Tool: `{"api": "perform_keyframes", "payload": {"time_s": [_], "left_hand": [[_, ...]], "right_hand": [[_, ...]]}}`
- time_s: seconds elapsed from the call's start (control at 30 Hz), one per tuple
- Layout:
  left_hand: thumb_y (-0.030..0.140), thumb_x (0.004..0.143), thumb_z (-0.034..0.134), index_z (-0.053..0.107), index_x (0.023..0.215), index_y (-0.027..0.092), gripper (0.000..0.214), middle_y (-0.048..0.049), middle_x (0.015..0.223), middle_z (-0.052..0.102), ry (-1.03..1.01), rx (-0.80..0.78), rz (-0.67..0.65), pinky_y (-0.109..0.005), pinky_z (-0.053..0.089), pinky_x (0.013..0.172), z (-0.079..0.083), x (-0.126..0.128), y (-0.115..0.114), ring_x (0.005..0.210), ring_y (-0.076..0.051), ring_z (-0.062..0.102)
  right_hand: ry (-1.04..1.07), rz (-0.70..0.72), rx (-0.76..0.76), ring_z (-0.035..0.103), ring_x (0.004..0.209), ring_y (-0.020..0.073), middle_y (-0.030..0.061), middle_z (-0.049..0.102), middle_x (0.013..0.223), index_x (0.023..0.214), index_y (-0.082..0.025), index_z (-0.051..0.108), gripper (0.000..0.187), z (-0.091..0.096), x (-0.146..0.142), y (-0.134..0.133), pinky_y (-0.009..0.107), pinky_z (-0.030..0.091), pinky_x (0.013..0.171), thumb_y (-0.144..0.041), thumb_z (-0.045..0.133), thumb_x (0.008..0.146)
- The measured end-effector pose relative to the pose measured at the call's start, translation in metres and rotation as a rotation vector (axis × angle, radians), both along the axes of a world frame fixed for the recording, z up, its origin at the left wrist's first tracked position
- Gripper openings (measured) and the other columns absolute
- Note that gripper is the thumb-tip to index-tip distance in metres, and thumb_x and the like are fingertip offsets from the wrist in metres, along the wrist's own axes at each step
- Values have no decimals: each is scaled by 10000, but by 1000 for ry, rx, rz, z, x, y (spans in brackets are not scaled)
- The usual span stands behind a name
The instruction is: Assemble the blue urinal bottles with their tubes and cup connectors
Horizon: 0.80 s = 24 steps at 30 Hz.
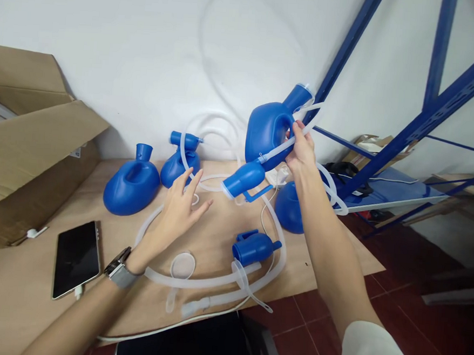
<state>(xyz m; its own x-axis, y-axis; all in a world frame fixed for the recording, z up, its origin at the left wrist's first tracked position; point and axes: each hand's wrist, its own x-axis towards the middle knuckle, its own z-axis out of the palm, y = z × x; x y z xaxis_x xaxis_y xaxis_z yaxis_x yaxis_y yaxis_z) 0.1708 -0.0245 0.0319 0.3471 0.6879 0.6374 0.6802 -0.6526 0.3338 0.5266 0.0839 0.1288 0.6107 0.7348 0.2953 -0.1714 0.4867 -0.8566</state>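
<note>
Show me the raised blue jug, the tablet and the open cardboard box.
Raised blue jug (263,129): head view, on the side of its body, beside the handle opening.
Tablet (77,260): head view, middle of its dark screen.
Open cardboard box (39,153): head view, on its front flap.
</note>
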Motion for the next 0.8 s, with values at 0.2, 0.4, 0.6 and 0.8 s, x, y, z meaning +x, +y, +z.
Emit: {"api": "perform_keyframes", "payload": {"time_s": [0.2, 0.4, 0.6, 0.8], "left_hand": [[461, 989, 590, 453, 1563, 226, 635, -224, 1642, 350, 144, -157, 51, -642, 400, 1168, -56, -34, 15, 1508, -443, 372], [537, 961, 599, 525, 1508, 215, 639, -235, 1598, 390, 241, -219, 66, -628, 394, 1162, -83, -76, 14, 1491, -452, 375], [536, 953, 591, 546, 1493, 230, 623, -216, 1592, 387, 287, -295, 140, -622, 400, 1145, -105, -112, 10, 1459, -443, 371], [564, 960, 573, 579, 1475, 240, 609, -200, 1570, 409, 305, -394, 124, -603, 382, 1171, -110, -118, 10, 1478, -422, 358]], "right_hand": [[30, -32, -43, 597, 621, 94, -62, 597, 722, 1121, -202, 637, 240, -26, 3, 40, 149, 494, 495, -288, 755, 930], [-105, -118, -201, 588, 615, 81, -69, 574, 724, 1157, -192, 625, 241, -54, 2, 75, 132, 486, 505, -318, 699, 965], [-210, -183, -362, 597, 688, 106, -45, 596, 771, 1123, -175, 628, 230, -77, 18, 97, 159, 485, 526, -241, 720, 923], [-414, -96, -584, 613, 703, 152, 7, 648, 770, 950, -156, 659, 228, -99, 29, 98, 267, 565, 669, -364, 748, 922]]}}
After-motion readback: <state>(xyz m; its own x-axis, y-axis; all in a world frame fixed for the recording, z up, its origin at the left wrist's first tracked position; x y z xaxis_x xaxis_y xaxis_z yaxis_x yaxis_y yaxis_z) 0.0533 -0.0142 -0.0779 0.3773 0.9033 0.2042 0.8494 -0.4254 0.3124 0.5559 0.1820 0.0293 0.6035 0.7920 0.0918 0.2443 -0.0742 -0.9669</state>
